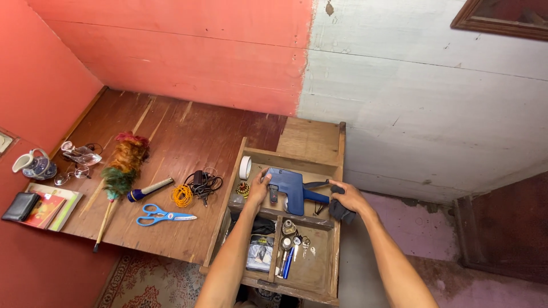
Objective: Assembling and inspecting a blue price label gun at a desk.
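A blue label gun [292, 188] lies in the back compartment of an open wooden drawer [297, 157]. My left hand [260, 188] grips its left end. My right hand [349, 198] rests at its handle on the drawer's right edge, fingers closed on the handle end and a dark cloth [341, 211]. A white tape roll [245, 167] stands in the drawer's left back corner. A small round red and yellow item [244, 189] lies just beside my left hand.
The drawer's front compartments hold keys [302, 246], a blue pen [288, 261], a small bottle [288, 227] and a packet [261, 255]. On the wooden table [171, 125] lie blue scissors [162, 216], a yellow cord coil [182, 195], black cables [204, 183], a feather duster [121, 168], glasses [71, 174], books [51, 208].
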